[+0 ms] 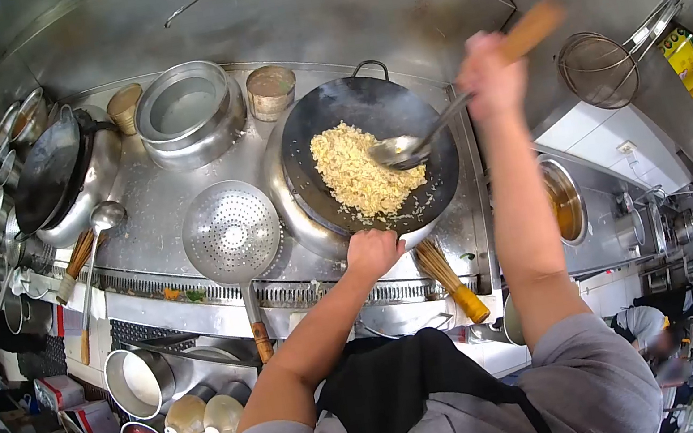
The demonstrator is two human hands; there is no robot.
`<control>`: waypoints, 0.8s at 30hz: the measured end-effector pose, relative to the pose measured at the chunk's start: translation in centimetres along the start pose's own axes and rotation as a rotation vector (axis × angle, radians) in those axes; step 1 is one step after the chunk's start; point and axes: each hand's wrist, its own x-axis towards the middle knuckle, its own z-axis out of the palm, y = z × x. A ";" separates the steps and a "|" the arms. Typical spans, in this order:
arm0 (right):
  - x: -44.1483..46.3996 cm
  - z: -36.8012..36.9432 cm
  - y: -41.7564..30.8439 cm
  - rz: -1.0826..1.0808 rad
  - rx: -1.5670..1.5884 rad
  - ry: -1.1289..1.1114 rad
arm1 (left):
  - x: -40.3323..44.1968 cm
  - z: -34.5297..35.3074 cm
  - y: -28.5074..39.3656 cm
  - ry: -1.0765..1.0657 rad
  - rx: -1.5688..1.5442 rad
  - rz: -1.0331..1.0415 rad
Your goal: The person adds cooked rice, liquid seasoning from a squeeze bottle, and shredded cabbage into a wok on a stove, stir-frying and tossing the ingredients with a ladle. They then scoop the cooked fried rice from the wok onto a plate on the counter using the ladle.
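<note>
A black wok [307, 112] sits on the round burner, holding a heap of yellowish fried rice [356, 165]. My left hand [375, 253] is closed at the wok's near rim, where its grip hides the handle. Raised at the right, my right hand [491, 77] is wrapped round a ladle [445, 117] and slightly blurred. The ladle's wooden handle end points up and right, and its metal bowl rests at the right side of the rice. Left of the wok lies a perforated skimmer [232, 235] with a wooden handle.
Behind the skimmer stand a large metal pot [193, 136] and a tin can [271, 92]. A bamboo brush [450, 282] lies near the front edge. Another ladle [98, 247] is at left. A wire strainer [598, 70] hangs at right. Several people work in the background.
</note>
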 end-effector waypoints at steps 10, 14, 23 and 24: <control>-6.5 1.5 -2.1 0.025 0.106 -0.272 | 0.6 0.5 0.5 -0.067 0.046 -0.030; -6.8 -3.1 7.5 0.176 0.172 -0.288 | 0.5 0.1 1.2 -0.059 0.013 -0.034; -3.6 -10.1 8.5 0.179 0.263 -0.480 | -7.0 -1.7 1.0 0.553 -0.674 -0.395; -3.0 -9.9 7.3 0.145 0.283 -0.502 | -9.7 -2.6 2.0 0.608 -0.626 -0.477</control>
